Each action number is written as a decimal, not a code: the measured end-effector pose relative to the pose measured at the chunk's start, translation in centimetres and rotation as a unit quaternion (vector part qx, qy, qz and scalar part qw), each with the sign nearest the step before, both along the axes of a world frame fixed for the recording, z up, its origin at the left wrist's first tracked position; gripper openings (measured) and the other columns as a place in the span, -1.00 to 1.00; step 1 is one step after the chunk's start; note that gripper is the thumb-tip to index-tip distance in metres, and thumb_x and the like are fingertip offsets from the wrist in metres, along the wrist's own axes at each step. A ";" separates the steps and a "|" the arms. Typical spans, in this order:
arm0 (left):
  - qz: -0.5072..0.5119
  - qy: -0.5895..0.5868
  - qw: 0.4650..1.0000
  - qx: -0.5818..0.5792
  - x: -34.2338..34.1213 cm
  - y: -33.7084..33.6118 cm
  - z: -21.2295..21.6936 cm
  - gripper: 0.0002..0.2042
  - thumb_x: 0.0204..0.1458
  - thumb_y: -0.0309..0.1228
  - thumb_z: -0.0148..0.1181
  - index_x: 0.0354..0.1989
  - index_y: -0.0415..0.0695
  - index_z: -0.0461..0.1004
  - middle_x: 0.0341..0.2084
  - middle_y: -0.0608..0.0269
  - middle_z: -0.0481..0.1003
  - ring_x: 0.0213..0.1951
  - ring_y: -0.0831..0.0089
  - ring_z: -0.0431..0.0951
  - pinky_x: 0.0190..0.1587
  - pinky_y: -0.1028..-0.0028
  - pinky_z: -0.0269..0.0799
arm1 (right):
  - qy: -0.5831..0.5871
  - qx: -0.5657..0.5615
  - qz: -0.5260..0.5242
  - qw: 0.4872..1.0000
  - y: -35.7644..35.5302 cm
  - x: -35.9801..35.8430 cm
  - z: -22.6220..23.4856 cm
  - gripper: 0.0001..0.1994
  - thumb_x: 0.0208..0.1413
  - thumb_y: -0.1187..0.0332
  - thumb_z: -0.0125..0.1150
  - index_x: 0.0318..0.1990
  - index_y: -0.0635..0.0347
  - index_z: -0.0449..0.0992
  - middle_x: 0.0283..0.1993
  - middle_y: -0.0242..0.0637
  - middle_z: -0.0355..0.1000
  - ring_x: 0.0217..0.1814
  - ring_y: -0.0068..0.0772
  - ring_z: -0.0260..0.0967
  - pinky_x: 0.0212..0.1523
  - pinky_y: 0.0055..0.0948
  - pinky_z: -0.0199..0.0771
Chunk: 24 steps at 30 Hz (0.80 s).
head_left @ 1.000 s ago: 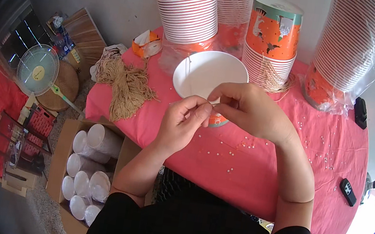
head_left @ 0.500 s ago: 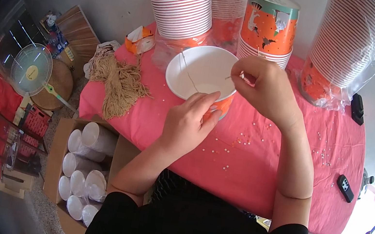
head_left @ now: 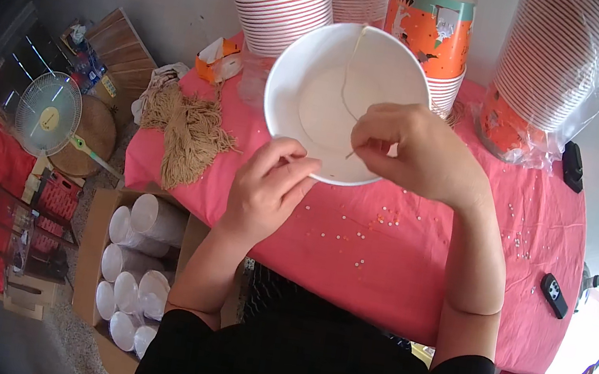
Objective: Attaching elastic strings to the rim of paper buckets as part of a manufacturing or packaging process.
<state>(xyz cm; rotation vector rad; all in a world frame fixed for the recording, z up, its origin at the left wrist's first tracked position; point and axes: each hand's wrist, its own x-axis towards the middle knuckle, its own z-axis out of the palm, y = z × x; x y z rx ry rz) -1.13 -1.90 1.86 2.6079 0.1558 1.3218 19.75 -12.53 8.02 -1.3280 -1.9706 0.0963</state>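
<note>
A white-lined paper bucket [head_left: 297,81] is tilted so that its open mouth faces me. My left hand [head_left: 263,191] grips its near rim at the lower left, thumb and fingers closed on the edge. A thin tan string [head_left: 346,77] runs from the far rim down through the inside of the bucket. Over the mouth, my right hand [head_left: 426,154] pinches this string near its end, close to the near wall. A tiny dark spot, perhaps a hole, shows by the near rim. The bucket's outside is mostly hidden.
Nested bucket stacks [head_left: 279,8] and an orange patterned bucket [head_left: 431,24] stand behind; a plastic-wrapped stack [head_left: 544,77] is at right. A bundle of tan strings [head_left: 186,134] lies left on the pink tablecloth [head_left: 378,286], amid small paper dots. A carton [head_left: 92,256] holds wrapped white cups.
The bucket has been lifted and tipped toward me, showing its inside. My left hand has shifted left onto its rim. My right hand has moved slightly left and down with the string.
</note>
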 end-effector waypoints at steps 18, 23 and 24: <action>-0.023 -0.045 0.990 0.135 -0.6 -0.3 -0.1 -0.68 -0.28 -0.69 0.31 -0.25 -0.22 0.57 -0.24 0.18 0.42 -0.38 0.33 0.50 -0.40 0.43 0.45 | -0.124 -0.006 -0.029 0.992 -1.2 -2.8 0.3 -0.92 -0.06 0.42 0.21 -0.52 0.18 0.48 -0.45 -0.25 0.45 -0.33 -0.13 0.48 -0.31 -0.18 0.47; -0.026 -0.046 0.988 0.144 -0.6 -0.4 0.2 -0.68 -0.28 -0.69 0.30 -0.25 -0.23 0.56 -0.23 0.16 0.41 -0.38 0.31 0.50 -0.41 0.42 0.46 | -0.135 -0.020 -0.029 0.990 -1.3 -2.8 0.4 -0.92 -0.06 0.42 0.21 -0.51 0.18 0.48 -0.44 -0.25 0.45 -0.32 -0.13 0.49 -0.31 -0.17 0.47; -0.025 -0.046 0.988 0.144 -0.6 -0.4 0.2 -0.68 -0.28 -0.69 0.30 -0.25 -0.23 0.56 -0.23 0.16 0.41 -0.38 0.31 0.50 -0.41 0.42 0.46 | -0.135 -0.020 -0.027 0.990 -1.3 -2.9 0.4 -0.92 -0.06 0.42 0.21 -0.51 0.18 0.48 -0.44 -0.25 0.45 -0.32 -0.13 0.49 -0.31 -0.17 0.47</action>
